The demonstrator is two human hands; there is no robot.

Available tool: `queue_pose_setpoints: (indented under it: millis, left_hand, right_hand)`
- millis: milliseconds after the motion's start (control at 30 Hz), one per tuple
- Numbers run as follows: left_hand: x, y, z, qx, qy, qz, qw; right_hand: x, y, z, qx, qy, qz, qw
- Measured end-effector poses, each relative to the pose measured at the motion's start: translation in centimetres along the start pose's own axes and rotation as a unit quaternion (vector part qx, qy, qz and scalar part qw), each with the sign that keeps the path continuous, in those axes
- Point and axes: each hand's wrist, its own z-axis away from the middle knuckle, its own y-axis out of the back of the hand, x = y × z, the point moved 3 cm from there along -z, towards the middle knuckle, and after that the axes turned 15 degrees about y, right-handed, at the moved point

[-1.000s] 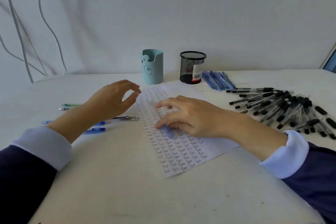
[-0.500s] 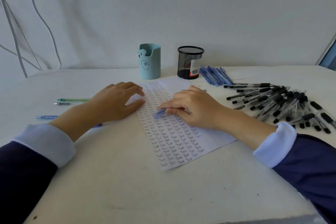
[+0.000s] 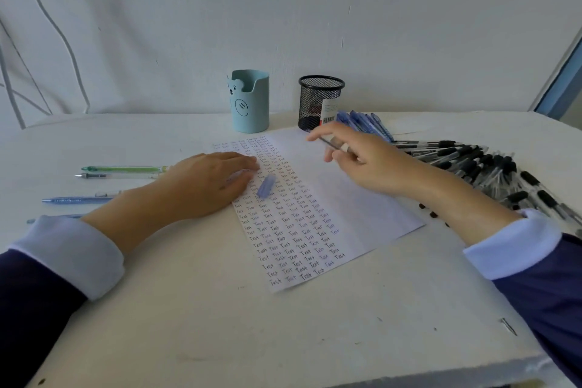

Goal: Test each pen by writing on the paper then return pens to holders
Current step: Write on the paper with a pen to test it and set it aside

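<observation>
Our left hand [image 3: 208,186] lies flat, fingers straight, pinning the paper [image 3: 346,198] for writing. Our right hand [image 3: 362,164] pinches a pen [image 3: 329,143] above it, with a blue cap [image 3: 266,186] beside the left fingertips.

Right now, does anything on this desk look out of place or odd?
A loose blue cap lies on the paper, over its written rows beside the left hand, while the right hand holds a pen. A few small dark bits lie scattered by the paper's right edge.
</observation>
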Motion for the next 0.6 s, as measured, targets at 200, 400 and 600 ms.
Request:
queue_pose_setpoints:
  millis: [200, 400, 600]
  left_hand:
    - [-0.2, -0.2, -0.1, -0.013, -0.008, 0.021, 1.0]
    - [0.0, -0.1, 0.1, -0.015, -0.023, 0.029, 0.999]
    - [0.0, -0.2, 0.0, -0.029, -0.011, 0.037, 0.999]
  right_hand:
    - [-0.7, 0.0, 2.2, 0.182, -0.061, -0.304, 0.933]
    - [-1.9, -1.9, 3.8, 0.14, -0.086, -0.289, 0.943]
    - [-2.9, -2.9, 4.3, 0.074, -0.073, -0.303, 0.947]
